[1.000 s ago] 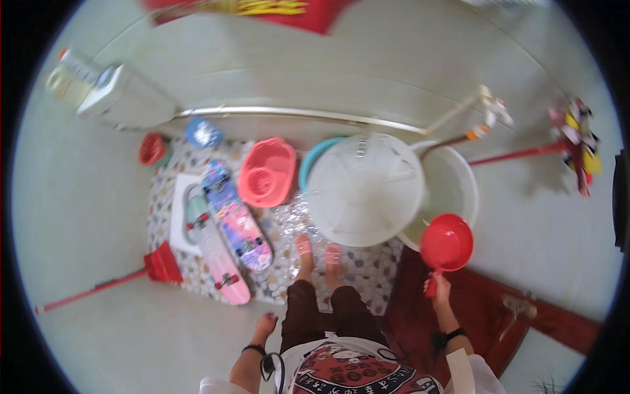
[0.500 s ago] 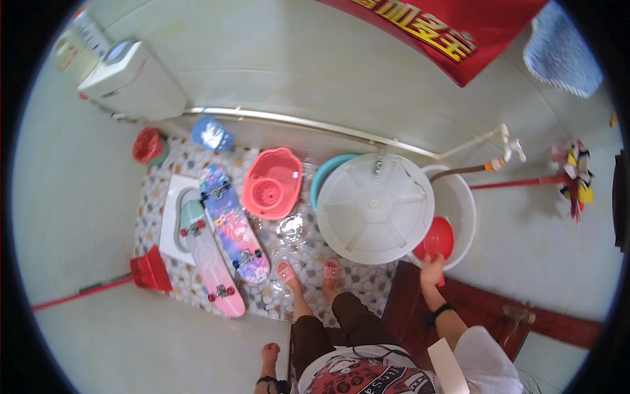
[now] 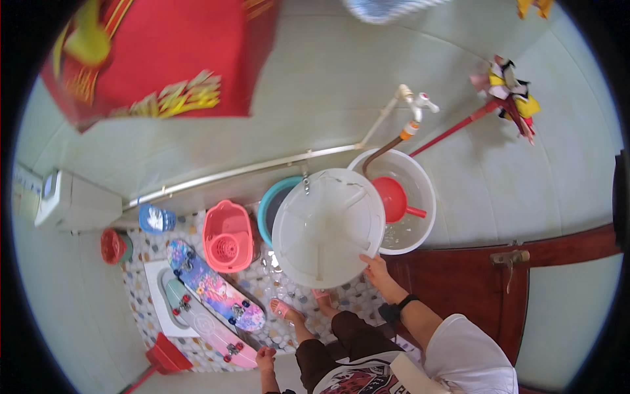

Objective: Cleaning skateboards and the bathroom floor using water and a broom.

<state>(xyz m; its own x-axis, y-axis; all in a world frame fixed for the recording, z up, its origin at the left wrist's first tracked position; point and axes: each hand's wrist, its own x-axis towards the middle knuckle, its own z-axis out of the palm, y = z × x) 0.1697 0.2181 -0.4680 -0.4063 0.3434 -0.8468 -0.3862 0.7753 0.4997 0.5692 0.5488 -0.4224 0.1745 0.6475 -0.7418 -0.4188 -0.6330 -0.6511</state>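
My right hand [image 3: 377, 270] is at the near right rim of a round white lid [image 3: 321, 226], fingers closed over its edge. The lid covers most of a barrel or bucket whose body is hidden. Beside it, a red water dipper [image 3: 392, 199] lies in a white tub [image 3: 423, 226] that holds water, its handle pointing right. My left hand [image 3: 266, 360] hangs low with curled fingers and nothing seen in them, near the end of a pink skateboard [image 3: 213, 335].
A teal basin [image 3: 266, 213] sits partly behind the lid. Left of it are a pink mop bucket [image 3: 228, 238], a patterned skateboard [image 3: 216, 286], a squat toilet [image 3: 155, 289] and a red dustpan [image 3: 169, 354]. A tap [image 3: 420, 102] with a hose and a mop [image 3: 469, 119] are at the wall.
My right hand has let go of the dipper's handle and moved left onto the lid's rim. The dipper now rests in the tub. My view has swung to the right.
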